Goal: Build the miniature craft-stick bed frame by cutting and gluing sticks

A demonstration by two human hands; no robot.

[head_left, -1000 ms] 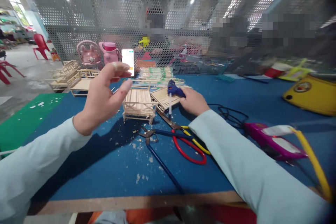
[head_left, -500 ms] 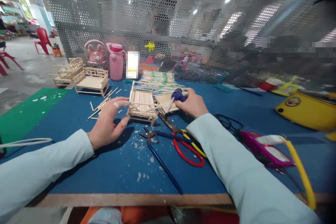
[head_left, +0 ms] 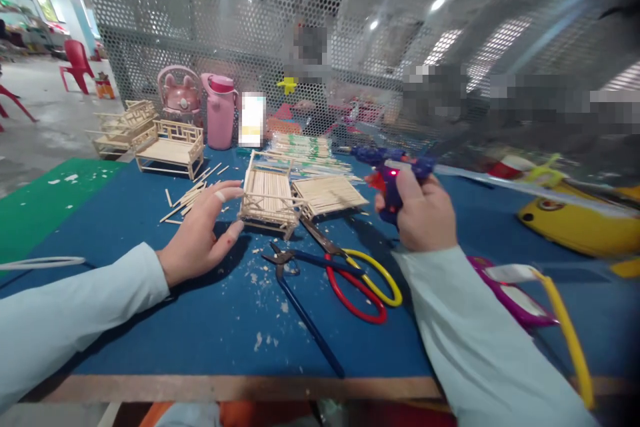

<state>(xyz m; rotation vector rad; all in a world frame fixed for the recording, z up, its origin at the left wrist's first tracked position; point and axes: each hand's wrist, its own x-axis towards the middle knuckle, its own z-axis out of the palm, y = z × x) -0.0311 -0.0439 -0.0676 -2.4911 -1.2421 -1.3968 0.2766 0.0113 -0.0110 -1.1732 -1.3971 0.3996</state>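
My left hand [head_left: 203, 233] holds the left side of a miniature bench [head_left: 269, 190] made of thin wooden sticks, thumb and fingers at its edge. My right hand [head_left: 427, 213] is wrapped round a blue glue gun [head_left: 393, 190] with a lit red light, raised above the table. Its nozzle points left, and a long clear glue stick [head_left: 505, 180] juts out behind. A slatted wooden panel [head_left: 330, 195] lies right of the bench. In front of them lie blue-handled pliers [head_left: 305, 313] and scissors [head_left: 357, 300] with red and yellow handles.
Finished miniature benches [head_left: 170, 150] stand at the back left, near loose sticks [head_left: 193, 197]. A pink bottle [head_left: 221, 113], a lit phone [head_left: 252, 120] and bundled sticks [head_left: 303, 147] are behind. A purple device [head_left: 520, 293] and yellow pouch [head_left: 575, 220] lie right. Perforated mesh [head_left: 200, 13] closes the back.
My right hand has lifted the glue gun from over the slatted panel and moved it right, turning its nozzle leftward. My left hand stays at the bench.
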